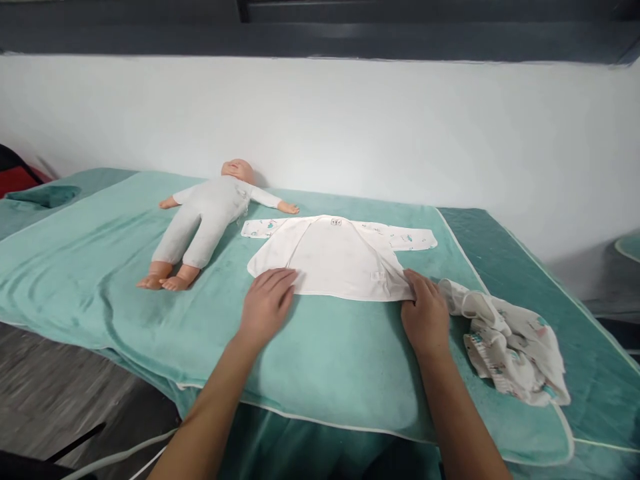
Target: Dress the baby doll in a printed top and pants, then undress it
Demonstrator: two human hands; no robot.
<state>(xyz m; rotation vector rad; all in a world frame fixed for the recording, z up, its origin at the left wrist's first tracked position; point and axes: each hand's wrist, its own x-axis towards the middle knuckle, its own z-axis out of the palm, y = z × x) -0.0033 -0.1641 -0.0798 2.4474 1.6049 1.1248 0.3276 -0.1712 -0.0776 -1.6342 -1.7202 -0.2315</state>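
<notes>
A white baby shirt [335, 257] with printed sleeves lies spread on the green blanket, its front panels opened out to the sides. My left hand [267, 303] rests with its fingers stretched flat on the lower left part of the shirt. At the lower right corner, my right hand [425, 310] pinches the hem between thumb and fingers. Left of the shirt, a baby doll [210, 210] in a white cloth body lies on its back, arms spread. Crumpled printed baby clothes [517, 347] lie just right of my right hand.
The green blanket [345, 360] covers a table or bed against a white wall [320, 127]. A dark ledge [350, 40] runs above the wall. A red and black item [17, 173] sits at the far left, and a white cable [123, 455] hangs at the lower left.
</notes>
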